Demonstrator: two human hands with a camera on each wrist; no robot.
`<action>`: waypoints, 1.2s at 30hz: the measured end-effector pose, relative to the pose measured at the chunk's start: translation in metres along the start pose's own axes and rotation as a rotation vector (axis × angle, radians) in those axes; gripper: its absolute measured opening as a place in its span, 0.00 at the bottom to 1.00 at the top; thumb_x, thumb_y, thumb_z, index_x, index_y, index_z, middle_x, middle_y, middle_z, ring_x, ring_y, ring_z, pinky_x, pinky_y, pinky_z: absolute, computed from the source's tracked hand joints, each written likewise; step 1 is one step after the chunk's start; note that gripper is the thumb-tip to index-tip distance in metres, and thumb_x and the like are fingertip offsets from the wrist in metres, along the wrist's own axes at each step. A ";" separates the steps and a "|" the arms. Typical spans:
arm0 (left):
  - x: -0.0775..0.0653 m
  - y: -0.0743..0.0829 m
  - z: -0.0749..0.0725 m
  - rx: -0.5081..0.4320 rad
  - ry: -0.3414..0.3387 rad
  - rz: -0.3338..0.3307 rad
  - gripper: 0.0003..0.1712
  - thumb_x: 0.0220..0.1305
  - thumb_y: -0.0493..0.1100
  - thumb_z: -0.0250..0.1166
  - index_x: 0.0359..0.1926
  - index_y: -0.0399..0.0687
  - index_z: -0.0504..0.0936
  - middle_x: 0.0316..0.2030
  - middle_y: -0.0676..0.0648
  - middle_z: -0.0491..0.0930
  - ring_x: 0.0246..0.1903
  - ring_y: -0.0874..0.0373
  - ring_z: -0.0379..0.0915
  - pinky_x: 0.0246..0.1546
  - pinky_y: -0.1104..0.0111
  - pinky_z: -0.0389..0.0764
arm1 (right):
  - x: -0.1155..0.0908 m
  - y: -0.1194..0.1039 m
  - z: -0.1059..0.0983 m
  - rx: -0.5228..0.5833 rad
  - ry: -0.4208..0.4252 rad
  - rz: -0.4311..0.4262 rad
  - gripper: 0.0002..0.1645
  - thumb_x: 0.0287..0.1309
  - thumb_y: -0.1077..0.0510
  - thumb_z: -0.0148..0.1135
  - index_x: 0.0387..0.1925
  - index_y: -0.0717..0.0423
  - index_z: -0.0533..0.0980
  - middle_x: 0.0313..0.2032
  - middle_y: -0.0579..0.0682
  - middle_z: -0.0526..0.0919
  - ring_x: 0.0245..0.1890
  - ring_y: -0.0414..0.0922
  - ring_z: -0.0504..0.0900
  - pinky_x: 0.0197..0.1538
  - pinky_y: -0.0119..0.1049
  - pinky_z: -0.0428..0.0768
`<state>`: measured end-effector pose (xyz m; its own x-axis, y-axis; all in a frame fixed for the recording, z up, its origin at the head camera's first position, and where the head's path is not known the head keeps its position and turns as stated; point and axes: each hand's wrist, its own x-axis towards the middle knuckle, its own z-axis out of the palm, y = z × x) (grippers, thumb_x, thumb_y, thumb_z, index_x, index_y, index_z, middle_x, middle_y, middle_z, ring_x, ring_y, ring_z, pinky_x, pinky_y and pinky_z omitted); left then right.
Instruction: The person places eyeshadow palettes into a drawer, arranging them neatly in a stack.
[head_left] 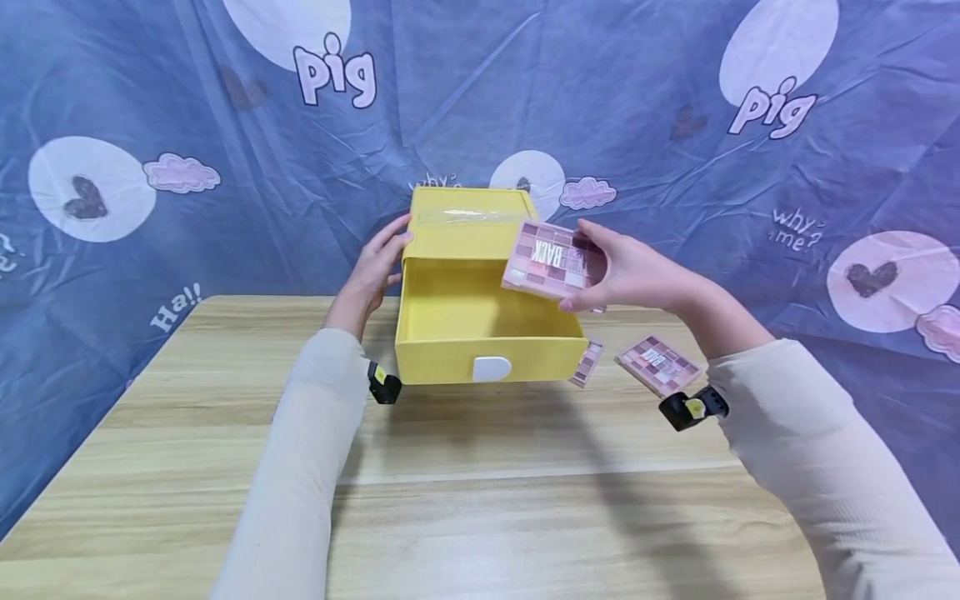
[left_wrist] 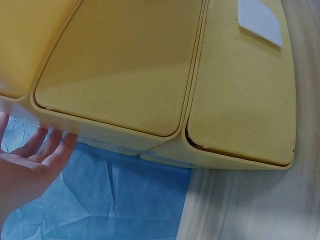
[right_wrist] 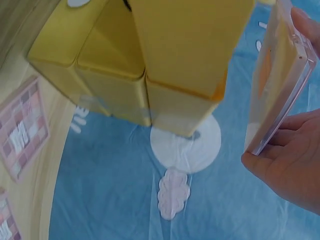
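Observation:
A yellow drawer box (head_left: 472, 227) stands on the table with its upper drawer (head_left: 491, 350) pulled out toward me, a white tab handle (head_left: 492, 368) on the drawer's front. The fingertips of my left hand (head_left: 372, 268) touch the box's left side; in the left wrist view, the left hand (left_wrist: 30, 170) has its fingers extended against that wall. My right hand (head_left: 637, 265) grips an eyeshadow palette (head_left: 551, 257) by its right end, tilted, over the open drawer's right side. Edge-on in the right wrist view, the palette (right_wrist: 280, 85) is held between thumb and fingers.
A second palette (head_left: 660, 365) lies flat on the wooden table (head_left: 480, 517), right of the box. Another palette (head_left: 587, 364) is partly hidden behind the drawer's right corner. Behind the table hangs a blue printed cloth (head_left: 465, 100).

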<state>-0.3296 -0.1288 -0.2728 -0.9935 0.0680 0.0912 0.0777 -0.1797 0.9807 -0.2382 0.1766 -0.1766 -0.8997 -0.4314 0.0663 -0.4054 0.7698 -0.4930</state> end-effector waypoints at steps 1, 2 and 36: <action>0.000 0.000 0.000 -0.001 0.001 0.001 0.28 0.57 0.48 0.55 0.60 0.59 0.64 0.54 0.46 0.66 0.52 0.54 0.61 0.49 0.54 0.58 | 0.002 -0.002 0.002 0.008 -0.006 -0.012 0.64 0.31 0.47 0.71 0.64 0.62 0.44 0.55 0.58 0.61 0.48 0.48 0.63 0.53 0.43 0.58; 0.000 -0.001 0.000 -0.001 0.002 0.002 0.28 0.57 0.48 0.56 0.60 0.59 0.64 0.54 0.46 0.66 0.52 0.54 0.61 0.49 0.53 0.58 | 0.004 -0.004 0.004 0.015 -0.011 -0.024 0.63 0.31 0.47 0.72 0.64 0.62 0.44 0.55 0.57 0.62 0.48 0.48 0.63 0.53 0.43 0.59; 0.003 -0.006 0.002 0.010 0.018 0.036 0.27 0.58 0.48 0.55 0.60 0.58 0.64 0.55 0.48 0.65 0.52 0.56 0.61 0.48 0.55 0.59 | 0.032 -0.034 0.047 0.012 -0.142 -0.174 0.66 0.26 0.41 0.72 0.63 0.64 0.48 0.56 0.52 0.61 0.49 0.41 0.63 0.54 0.34 0.57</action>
<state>-0.3325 -0.1253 -0.2781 -0.9914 0.0442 0.1232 0.1139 -0.1720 0.9785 -0.2459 0.1144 -0.1984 -0.7841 -0.6200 0.0286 -0.5498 0.6724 -0.4955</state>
